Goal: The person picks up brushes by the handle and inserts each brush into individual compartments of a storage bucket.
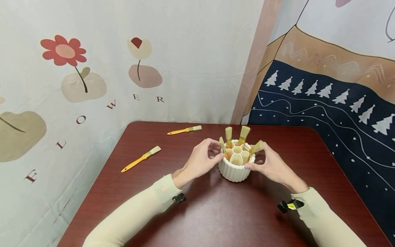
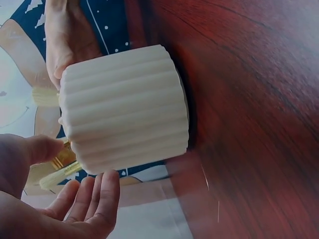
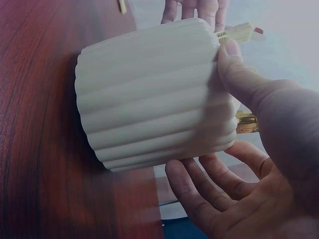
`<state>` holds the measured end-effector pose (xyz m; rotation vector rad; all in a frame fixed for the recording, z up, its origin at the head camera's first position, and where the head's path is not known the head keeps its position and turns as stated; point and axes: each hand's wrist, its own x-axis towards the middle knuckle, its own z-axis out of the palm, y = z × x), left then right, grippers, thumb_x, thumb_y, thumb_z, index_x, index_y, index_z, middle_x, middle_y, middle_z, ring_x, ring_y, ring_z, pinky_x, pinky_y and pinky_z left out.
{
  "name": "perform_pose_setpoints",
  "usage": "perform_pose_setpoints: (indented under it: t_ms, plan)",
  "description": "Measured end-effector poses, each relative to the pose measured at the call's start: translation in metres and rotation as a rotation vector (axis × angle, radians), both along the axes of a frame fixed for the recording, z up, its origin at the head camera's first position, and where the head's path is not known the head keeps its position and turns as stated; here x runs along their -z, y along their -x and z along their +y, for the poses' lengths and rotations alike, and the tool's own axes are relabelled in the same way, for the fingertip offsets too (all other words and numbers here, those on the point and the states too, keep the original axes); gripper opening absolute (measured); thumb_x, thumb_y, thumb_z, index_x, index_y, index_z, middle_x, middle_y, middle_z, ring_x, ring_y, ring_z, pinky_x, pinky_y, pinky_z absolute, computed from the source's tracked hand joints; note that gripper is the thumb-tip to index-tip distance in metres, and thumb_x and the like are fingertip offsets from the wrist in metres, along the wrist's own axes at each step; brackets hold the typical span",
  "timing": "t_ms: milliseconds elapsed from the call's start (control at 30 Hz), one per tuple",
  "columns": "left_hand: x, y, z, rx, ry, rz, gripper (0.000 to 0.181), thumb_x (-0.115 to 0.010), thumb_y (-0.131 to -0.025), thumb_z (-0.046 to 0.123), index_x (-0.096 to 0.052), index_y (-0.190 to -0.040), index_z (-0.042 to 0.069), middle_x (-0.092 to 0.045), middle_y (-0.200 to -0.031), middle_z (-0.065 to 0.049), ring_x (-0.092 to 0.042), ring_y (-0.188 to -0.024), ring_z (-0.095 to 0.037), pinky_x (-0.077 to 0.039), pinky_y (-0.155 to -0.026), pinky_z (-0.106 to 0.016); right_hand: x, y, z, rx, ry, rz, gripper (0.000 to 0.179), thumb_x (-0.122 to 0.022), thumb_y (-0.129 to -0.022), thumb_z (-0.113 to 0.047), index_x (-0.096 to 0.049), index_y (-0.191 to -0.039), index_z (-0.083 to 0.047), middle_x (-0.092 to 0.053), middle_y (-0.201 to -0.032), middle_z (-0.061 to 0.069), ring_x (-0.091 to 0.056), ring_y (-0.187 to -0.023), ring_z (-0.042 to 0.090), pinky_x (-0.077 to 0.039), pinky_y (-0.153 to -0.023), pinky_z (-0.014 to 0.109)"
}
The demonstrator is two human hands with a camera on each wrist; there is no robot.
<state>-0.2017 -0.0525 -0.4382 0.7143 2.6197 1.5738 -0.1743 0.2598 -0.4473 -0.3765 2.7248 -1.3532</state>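
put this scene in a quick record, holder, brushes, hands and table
holder: white, ribbed, upright, divided inside
brushes in holder: four, bristles up
loose brushes: two, yellow-handled, lying left of the holder
left hand: at the holder's left side
right hand: thumb at the rim, fingers at the right side
table: reddish brown
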Motion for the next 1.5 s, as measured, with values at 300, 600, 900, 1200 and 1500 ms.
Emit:
perform_pose_setpoints:
  t_ms: [300,600,900,1200,1500]
  plan:
    - [0.004,0.006,-0.018,-0.026,0.066,0.062,0.04,-0.085,-0.106,0.014,-0.069,-0.14,-0.001,-0.076,-0.136,-0.02,-0.08,-0.119,-0.037,-0.071,-0.101,-0.054,0.0,0.0,0.002,0.002,0.006,0.003,0.075,-0.098,-0.098,-0.032,-0.053,-0.15,-0.004,-0.072,-0.142,0.021,-0.078,-0.126,0.033,-0.071,-0.104,0.047]
    - [0.009,0.01,-0.049,-0.104,0.223,0.086,0.043,-0.085,-0.107,0.021,-0.07,-0.142,0.001,-0.075,-0.139,-0.02,-0.077,-0.127,-0.039,-0.067,-0.107,-0.055,0.002,0.0,0.002,0.004,0.001,0.006,0.075,-0.098,-0.098,-0.033,-0.053,-0.15,-0.005,-0.071,-0.142,0.02,-0.078,-0.125,0.032,-0.071,-0.101,0.037]
    - [0.019,0.014,-0.084,-0.189,0.381,0.068,0.046,-0.085,-0.108,0.025,-0.071,-0.147,0.004,-0.072,-0.146,-0.019,-0.072,-0.134,-0.042,-0.063,-0.112,-0.06,0.004,0.0,0.0,0.01,0.005,-0.005,0.076,-0.098,-0.098,-0.036,-0.052,-0.15,-0.005,-0.07,-0.143,0.02,-0.078,-0.126,0.032,-0.072,-0.102,0.041]
    - [0.02,0.02,-0.115,-0.257,0.454,0.067,0.044,-0.084,-0.109,0.024,-0.072,-0.147,0.005,-0.07,-0.147,-0.022,-0.073,-0.123,-0.043,-0.063,-0.104,-0.06,0.003,0.0,0.001,0.023,-0.004,-0.013,0.078,-0.098,-0.097,-0.038,-0.051,-0.151,-0.005,-0.07,-0.144,0.02,-0.077,-0.127,0.033,-0.072,-0.104,0.046]
    - [0.025,0.026,-0.15,-0.335,0.518,0.029,0.048,-0.082,-0.11,0.025,-0.069,-0.151,0.004,-0.066,-0.153,-0.028,-0.071,-0.119,-0.043,-0.063,-0.103,-0.064,0.003,0.0,0.0,0.03,-0.023,-0.013,0.082,-0.098,-0.097,-0.042,-0.051,-0.153,-0.007,-0.071,-0.144,0.02,-0.077,-0.128,0.034,-0.072,-0.105,0.048]
